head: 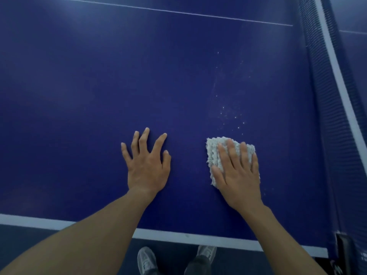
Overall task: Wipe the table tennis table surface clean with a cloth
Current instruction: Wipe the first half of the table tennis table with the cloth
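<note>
The dark blue table tennis table surface [79, 96] fills most of the view, and the dark mesh net with a white top tape [325, 116] runs down its right side. The pale grey, shaggy folded cloth [213, 153] lies flat on the blue surface, near the net but apart from it, with a strip of bare table between them.

The right hand [238, 175] lies palm-down on the cloth and covers its net-side half. Its fingers [232, 153] are straight and only slightly parted, and the thumb lies along the cloth's edge that faces away from the net. The left hand [148, 167] rests on the bare table, farther from the net than the cloth and touching neither the cloth nor the other hand. Its fingers [143, 139] are spread wide with the tips on the surface (the knuckles look a little raised, so the palm may not lie fully flat).

A scatter of small white specks and a faint dusty smear [230, 114] sits on the table just beyond the cloth, about as far from the net as the cloth is. A thin white centre line [178, 12] meets the net at the far end, and a broad white edge stripe [168, 236] reaches the net at the near edge. Below that stripe, well away from the net's base, two grey sports shoes [146, 261] stand on the dark floor.
</note>
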